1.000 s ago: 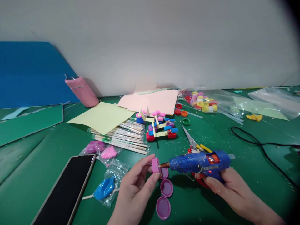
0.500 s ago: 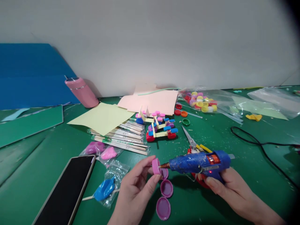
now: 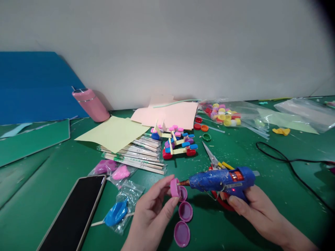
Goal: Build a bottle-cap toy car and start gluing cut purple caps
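Observation:
Between the thumb and fingers of my left hand point(image 3: 154, 211) is a purple-pink bottle cap point(image 3: 175, 188), held on its edge. My right hand point(image 3: 258, 209) grips a blue hot glue gun point(image 3: 220, 180) by its handle, a small red light glowing on it. The gun's nozzle points left and meets the cap's rim or open side; whether glue is coming out I cannot tell. Several purple caps point(image 3: 182, 234) lie open side up in a line below the held one. Scissors point(image 3: 210, 154) lie behind the glue gun, their handles partly hidden by it.
Small cap-wheeled models point(image 3: 180, 150) stand mid-table, beside wrapped wooden sticks point(image 3: 136, 158). A phone point(image 3: 73, 212) and bagged blue clay point(image 3: 116, 212) lie at left. Behind are a pink bottle point(image 3: 91, 106) and a bag of caps point(image 3: 222, 114). A black cord point(image 3: 288, 160) curves at right.
Almost nothing differs. The view has shifted very slightly, and the nozzle tip sits marginally higher against the cap. Both hands keep their hold.

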`<action>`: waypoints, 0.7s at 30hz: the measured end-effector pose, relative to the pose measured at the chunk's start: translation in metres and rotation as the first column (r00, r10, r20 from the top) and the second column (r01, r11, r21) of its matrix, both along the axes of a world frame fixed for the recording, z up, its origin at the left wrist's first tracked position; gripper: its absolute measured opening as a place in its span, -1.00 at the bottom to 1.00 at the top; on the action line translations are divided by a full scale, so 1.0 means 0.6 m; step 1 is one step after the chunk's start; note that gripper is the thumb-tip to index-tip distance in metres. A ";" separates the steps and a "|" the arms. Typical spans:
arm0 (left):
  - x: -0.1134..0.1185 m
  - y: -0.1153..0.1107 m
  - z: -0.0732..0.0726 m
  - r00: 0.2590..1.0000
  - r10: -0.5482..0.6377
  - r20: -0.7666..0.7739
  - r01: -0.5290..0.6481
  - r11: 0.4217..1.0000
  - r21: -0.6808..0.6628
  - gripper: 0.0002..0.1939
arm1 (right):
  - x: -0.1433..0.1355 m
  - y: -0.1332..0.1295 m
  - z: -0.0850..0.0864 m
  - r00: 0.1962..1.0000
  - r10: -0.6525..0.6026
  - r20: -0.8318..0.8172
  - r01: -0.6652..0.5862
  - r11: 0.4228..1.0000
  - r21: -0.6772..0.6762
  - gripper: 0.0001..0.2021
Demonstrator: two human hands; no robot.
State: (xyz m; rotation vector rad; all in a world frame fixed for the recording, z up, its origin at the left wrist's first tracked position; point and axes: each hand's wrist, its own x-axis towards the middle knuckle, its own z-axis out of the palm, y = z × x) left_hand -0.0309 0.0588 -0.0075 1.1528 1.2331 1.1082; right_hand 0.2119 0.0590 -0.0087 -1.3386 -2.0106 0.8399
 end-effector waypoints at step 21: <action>0.000 -0.003 0.000 1.000 0.016 0.008 -0.016 1.000 -0.025 -0.66 | -0.002 0.001 0.006 1.000 0.002 -0.023 -0.002 0.999 0.032 -0.81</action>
